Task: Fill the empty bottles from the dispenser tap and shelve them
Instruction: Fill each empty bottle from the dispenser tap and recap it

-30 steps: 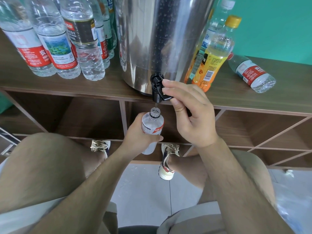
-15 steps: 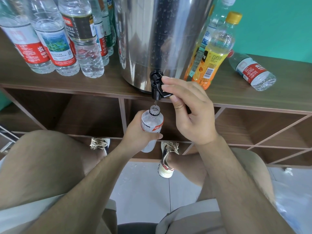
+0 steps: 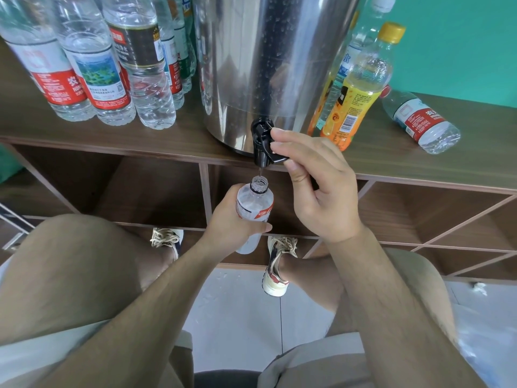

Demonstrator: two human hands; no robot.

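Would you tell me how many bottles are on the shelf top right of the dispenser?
3: a yellow-capped bottle beside the dispenser, a white-capped bottle behind it, a red-labelled bottle lying on its side farther right. More may be hidden.

Uncapped clear bottle [image 3: 254, 204] upright beneath black tap [image 3: 263, 147]

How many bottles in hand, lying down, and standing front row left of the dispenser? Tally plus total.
Held bottle, in the left hand under the tap: 1
Lying bottle on the shelf top: 1
Front row left of the dispenser (red-label bottle, landscape-label bottle, dark-label bottle): 3
Total: 5
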